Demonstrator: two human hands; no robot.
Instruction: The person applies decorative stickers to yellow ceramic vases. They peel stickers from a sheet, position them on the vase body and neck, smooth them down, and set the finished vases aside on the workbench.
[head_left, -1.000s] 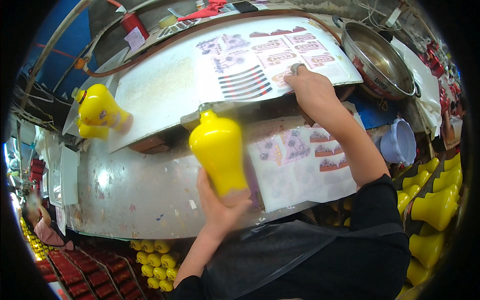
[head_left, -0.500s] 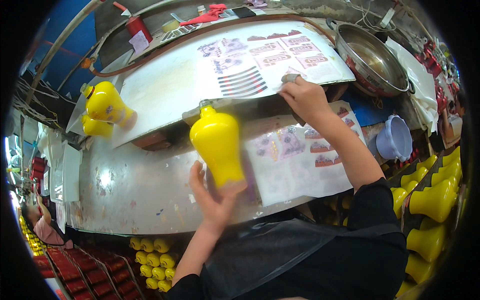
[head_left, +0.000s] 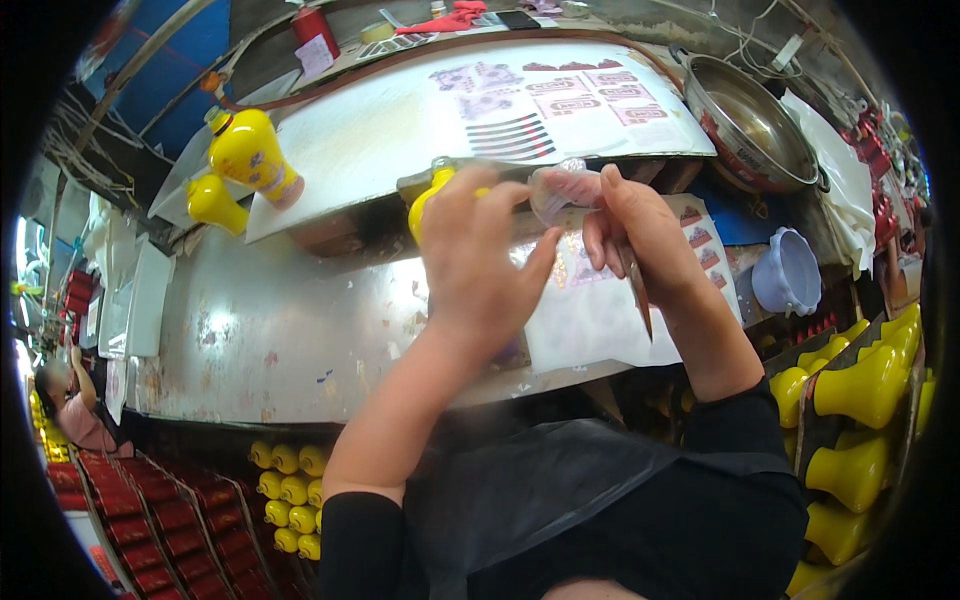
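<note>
A thin, clear decal (head_left: 567,190) with a pinkish print is pinched in my right hand (head_left: 645,235). A narrow, brownish, blade-like tool (head_left: 634,285) also sticks out below that palm. My left hand (head_left: 475,260) is blurred, its thumb and fingers apart, with the fingertips close to the decal's left edge; whether they touch it I cannot tell. Behind the left hand stands a yellow vase (head_left: 420,212), mostly hidden. On the white board (head_left: 340,140) lie printed decals (head_left: 575,97) and a set of dark curved strips (head_left: 510,137).
Two more yellow vases, one with a purple print (head_left: 252,152), stand at the board's left end. A metal basin (head_left: 750,120) and a lilac bucket (head_left: 787,272) are at the right. Racks of yellow vases (head_left: 862,375) flank the metal table (head_left: 270,330). A person (head_left: 80,410) is far left.
My left hand has left the vase's base and risen toward my right hand. The right hand has lifted the decal off the board and drawn it nearer. The view has shifted slightly.
</note>
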